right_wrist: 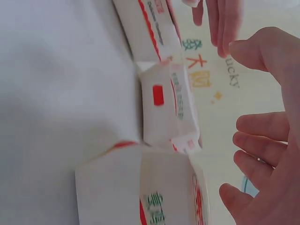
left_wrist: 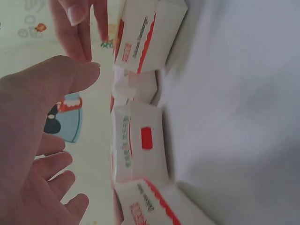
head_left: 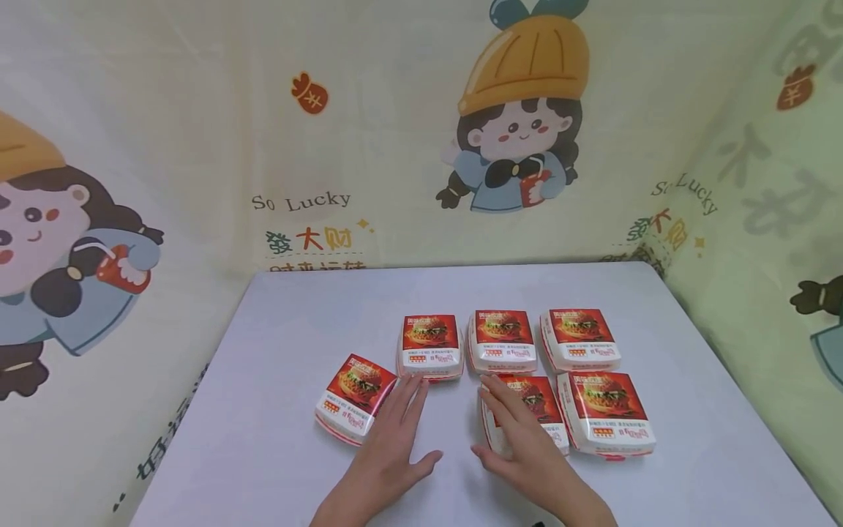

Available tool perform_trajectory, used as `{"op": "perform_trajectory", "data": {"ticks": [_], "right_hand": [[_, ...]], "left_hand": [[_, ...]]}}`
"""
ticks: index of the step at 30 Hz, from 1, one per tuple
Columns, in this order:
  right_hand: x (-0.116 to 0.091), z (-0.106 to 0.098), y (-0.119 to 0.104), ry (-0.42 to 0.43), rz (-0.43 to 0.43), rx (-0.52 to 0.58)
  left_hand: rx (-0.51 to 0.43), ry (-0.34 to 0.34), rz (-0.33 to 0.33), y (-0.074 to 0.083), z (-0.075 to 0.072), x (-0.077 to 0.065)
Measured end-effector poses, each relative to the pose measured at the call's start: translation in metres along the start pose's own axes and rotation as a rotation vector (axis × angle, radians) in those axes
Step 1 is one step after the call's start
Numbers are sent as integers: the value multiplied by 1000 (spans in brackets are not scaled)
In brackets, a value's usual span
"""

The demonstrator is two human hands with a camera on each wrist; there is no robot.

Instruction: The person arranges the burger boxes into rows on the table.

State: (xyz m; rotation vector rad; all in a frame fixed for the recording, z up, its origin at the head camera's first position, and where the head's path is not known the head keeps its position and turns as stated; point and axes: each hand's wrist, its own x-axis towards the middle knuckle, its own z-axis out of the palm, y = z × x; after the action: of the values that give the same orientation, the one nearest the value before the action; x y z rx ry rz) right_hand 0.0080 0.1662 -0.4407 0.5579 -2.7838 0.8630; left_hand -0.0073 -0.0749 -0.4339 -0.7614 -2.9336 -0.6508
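Several burger boxes with red burger pictures on their lids lie on the white table (head_left: pixel 276 322). My left hand (head_left: pixel 387 457), fingers straight and thumb spread, hovers beside a turned burger box (head_left: pixel 352 402) at the left. Its fingertips reach the front of the back-left burger box (head_left: pixel 431 348); contact cannot be told. My right hand (head_left: pixel 527 446) is stretched above the front middle burger box (head_left: pixel 549 413), covering part of it. In the left wrist view, a white burger box side with a red rectangle (left_wrist: pixel 140 145) shows beyond the fingers. Neither hand holds anything.
A back middle burger box (head_left: pixel 503 342) and a back right burger box (head_left: pixel 579 340) stand behind my right hand. The front right burger box (head_left: pixel 609 413) sits close beside the front middle one. A printed cartoon curtain (head_left: pixel 395 146) surrounds the table's back and sides.
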Motion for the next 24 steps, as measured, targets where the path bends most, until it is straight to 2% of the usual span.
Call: {"op": "perform_trajectory", "data": {"ticks": [13,20,24], "right_hand": [[11,17,-18,-86,-72,19],[19,24,-30,-141,-134,45],[23,28,-34,-174,-144,45]], "left_hand": [[26,50,-26,-25,-22,-13],[2,66,-150,-43,-32,-21],[10,91,-181,-54,-37,-25]]}}
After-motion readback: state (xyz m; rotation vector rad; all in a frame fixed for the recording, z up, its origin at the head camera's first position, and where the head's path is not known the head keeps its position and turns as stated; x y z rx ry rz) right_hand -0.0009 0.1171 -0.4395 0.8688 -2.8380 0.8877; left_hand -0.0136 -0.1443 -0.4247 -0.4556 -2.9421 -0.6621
